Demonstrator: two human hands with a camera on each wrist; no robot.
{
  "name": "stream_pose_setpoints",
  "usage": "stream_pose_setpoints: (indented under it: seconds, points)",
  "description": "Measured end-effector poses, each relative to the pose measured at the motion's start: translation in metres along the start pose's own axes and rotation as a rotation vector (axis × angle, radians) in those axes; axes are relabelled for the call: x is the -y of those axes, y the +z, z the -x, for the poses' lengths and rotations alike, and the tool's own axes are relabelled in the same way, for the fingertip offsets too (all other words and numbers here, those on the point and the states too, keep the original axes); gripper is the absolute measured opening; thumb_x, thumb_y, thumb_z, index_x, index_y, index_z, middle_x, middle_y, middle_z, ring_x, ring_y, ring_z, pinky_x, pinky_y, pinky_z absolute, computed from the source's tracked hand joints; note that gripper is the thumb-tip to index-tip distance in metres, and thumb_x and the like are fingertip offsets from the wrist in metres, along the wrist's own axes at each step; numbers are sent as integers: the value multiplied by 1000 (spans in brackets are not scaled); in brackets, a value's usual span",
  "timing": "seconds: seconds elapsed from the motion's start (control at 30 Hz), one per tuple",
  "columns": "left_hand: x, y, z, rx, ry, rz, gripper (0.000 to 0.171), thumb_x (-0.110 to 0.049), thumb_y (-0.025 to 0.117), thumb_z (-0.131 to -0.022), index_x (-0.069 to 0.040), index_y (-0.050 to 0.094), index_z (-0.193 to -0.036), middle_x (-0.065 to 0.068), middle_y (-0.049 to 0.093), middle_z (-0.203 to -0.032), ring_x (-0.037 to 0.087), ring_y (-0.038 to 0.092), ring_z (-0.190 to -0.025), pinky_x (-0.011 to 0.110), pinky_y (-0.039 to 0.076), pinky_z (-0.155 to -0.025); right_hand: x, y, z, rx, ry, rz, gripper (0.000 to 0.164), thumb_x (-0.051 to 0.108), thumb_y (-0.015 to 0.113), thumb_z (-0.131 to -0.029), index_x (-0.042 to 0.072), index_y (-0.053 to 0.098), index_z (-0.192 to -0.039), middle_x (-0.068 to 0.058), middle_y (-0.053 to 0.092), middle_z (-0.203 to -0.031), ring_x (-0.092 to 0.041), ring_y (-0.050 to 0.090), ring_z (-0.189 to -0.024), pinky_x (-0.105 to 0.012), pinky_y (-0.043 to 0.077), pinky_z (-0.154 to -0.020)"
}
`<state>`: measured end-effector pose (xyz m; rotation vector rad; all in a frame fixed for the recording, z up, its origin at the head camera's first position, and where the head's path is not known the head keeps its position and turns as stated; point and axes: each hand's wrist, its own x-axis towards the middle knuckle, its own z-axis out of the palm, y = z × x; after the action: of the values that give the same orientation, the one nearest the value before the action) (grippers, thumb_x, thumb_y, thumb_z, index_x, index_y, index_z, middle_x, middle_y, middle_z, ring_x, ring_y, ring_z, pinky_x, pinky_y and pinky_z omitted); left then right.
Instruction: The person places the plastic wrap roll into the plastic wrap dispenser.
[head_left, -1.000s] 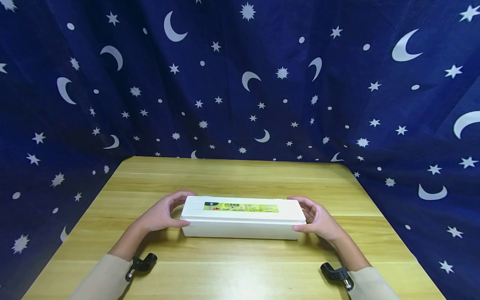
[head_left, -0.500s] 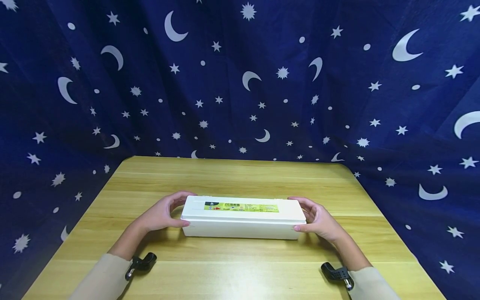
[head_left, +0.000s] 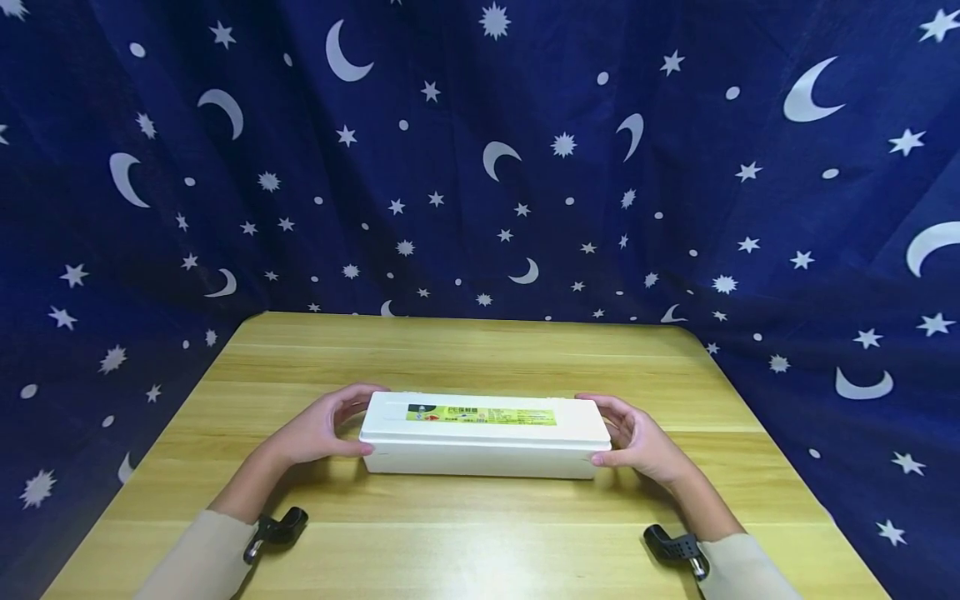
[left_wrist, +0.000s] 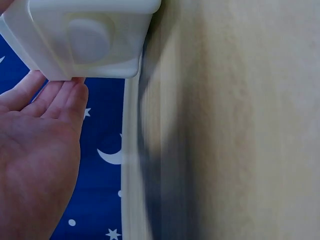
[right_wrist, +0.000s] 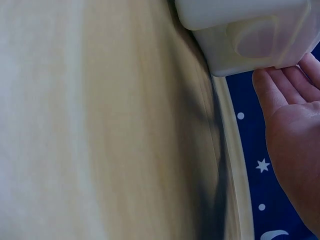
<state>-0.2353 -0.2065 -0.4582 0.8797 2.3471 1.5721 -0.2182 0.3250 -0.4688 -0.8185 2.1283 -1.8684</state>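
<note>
A long white cling film box with a yellow-green label on its lid sits across the middle of the wooden table, its lid down. My left hand holds the box's left end, thumb at the front corner and fingers behind. At the right end my right hand mirrors this grip. Both palms stay off the end faces. In the left wrist view the fingertips meet the back edge of the box end, which has a round boss. The right wrist view shows the same at the other end.
The wooden table spreads around the box. A dark blue curtain with moons and stars hangs behind and along both sides. Black camera mounts sit at both wrists, below beige sleeves.
Both thumbs have slid slightly outward toward the box's ends, and the left hand has shifted a little left. The box stays in place.
</note>
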Motion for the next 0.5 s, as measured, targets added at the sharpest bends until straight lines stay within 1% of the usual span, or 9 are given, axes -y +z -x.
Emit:
stream_pose_setpoints:
  seconds: [0.1, 0.17, 0.27, 0.33, 0.43, 0.5]
  points:
    - [1, 0, 1, 0, 2, 2, 77, -16, 89, -79, -14, 50, -146, 10, 55, -150, 44, 44, -144, 68, 30, -117, 0, 0, 1, -7, -4, -9, 80, -15, 76, -79, -12, 36, -149, -5, 51, -155, -6, 55, -135, -21, 51, -104]
    - [1, -1, 2, -7, -5, 1, 77, -17, 89, -79, -15, 51, -146, 9, 55, -150, 41, 44, -144, 66, 31, -118, -1, 0, 1, -10, -6, -13, 79, -15, 75, -80, -12, 37, -149, -5, 51, -155, -6, 55, -135, -22, 52, -104]
    - [1, -1, 2, -14, -7, -14, 76, -18, 89, -79, -17, 52, -145, 7, 55, -150, 38, 47, -143, 64, 33, -118, -1, 0, 2, -12, -7, -19, 78, -15, 75, -80, -12, 38, -148, 1, 53, -153, -7, 56, -135, -23, 52, -104]
    - [1, -1, 2, -19, -16, -19, 76, -19, 90, -79, -19, 52, -145, 4, 56, -149, 33, 49, -142, 62, 34, -119, -1, 0, 2, -11, -9, -25, 78, -16, 75, -80, -12, 38, -148, 5, 54, -151, -7, 56, -134, -23, 53, -103]
    - [1, 0, 2, -24, -27, -17, 76, -19, 91, -77, -21, 53, -144, 2, 56, -149, 29, 49, -142, 60, 34, -119, -1, 0, 2, -7, -13, -32, 79, -16, 75, -79, -12, 37, -148, 7, 55, -150, -8, 57, -134, -24, 53, -103]
    - [1, 0, 3, -24, -28, -14, 77, -19, 91, -77, -21, 53, -144, 2, 56, -149, 31, 48, -143, 61, 33, -119, -1, 0, 2, -4, -13, -30, 79, -16, 75, -79, -12, 37, -149, 6, 55, -149, -8, 57, -134, -24, 53, -103]
